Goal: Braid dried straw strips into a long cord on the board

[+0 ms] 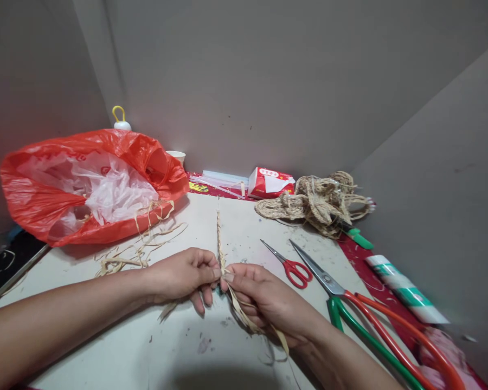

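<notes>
A thin braid of straw-coloured fibre (219, 235) stands out away from me over the middle of the table. At its near end my left hand (201, 273) pinches it between thumb and forefinger, the other fingers hanging loosely below. My right hand (254, 295) grips the same spot from the other side, fingertips nearly touching the left ones. Loose flat strands (241, 314) trail from the braid under my right palm and past the wrist. More loose strands (122, 262) lie in a tangle beyond my left forearm.
At the left sits a red plastic bag (117, 230) with white plastic inside. Small red-handled scissors (296, 273) and large shears (327, 279) lie to the right. Behind them are coiled braided cords (282, 207) and a red tissue pack (264, 184). A green-and-white roll (404, 287) rests by the right wall.
</notes>
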`<state>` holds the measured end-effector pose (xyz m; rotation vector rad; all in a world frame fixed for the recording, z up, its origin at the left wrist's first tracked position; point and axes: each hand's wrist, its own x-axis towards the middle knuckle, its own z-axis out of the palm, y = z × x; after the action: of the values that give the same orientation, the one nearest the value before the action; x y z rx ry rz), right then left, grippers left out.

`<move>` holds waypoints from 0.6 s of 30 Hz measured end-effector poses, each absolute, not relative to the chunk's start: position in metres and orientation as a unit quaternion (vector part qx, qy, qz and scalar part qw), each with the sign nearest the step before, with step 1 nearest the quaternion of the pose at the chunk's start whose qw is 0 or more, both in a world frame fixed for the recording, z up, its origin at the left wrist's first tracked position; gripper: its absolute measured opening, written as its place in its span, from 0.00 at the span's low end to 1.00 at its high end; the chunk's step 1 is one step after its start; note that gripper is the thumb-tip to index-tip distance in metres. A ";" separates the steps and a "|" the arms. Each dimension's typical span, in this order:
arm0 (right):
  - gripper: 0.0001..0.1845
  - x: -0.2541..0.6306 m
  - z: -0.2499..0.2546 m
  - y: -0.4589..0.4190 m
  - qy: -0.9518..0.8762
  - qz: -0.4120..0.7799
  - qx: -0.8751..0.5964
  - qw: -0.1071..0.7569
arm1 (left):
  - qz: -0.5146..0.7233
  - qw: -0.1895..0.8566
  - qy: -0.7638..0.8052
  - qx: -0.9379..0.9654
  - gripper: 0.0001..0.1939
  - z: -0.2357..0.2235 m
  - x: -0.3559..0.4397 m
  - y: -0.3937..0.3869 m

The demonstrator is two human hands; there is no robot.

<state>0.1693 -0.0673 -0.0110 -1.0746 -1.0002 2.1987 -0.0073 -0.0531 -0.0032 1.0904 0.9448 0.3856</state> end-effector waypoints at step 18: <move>0.18 0.168 -0.010 -0.068 -0.413 0.778 -0.420 0.219 | 0.194 0.647 0.493 0.549 0.04 -0.001 -0.003 -0.058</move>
<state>0.1678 -0.0675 -0.0100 -1.1618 -1.1437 2.1523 -0.0029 -0.0580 -0.0008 1.2487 1.1204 0.4415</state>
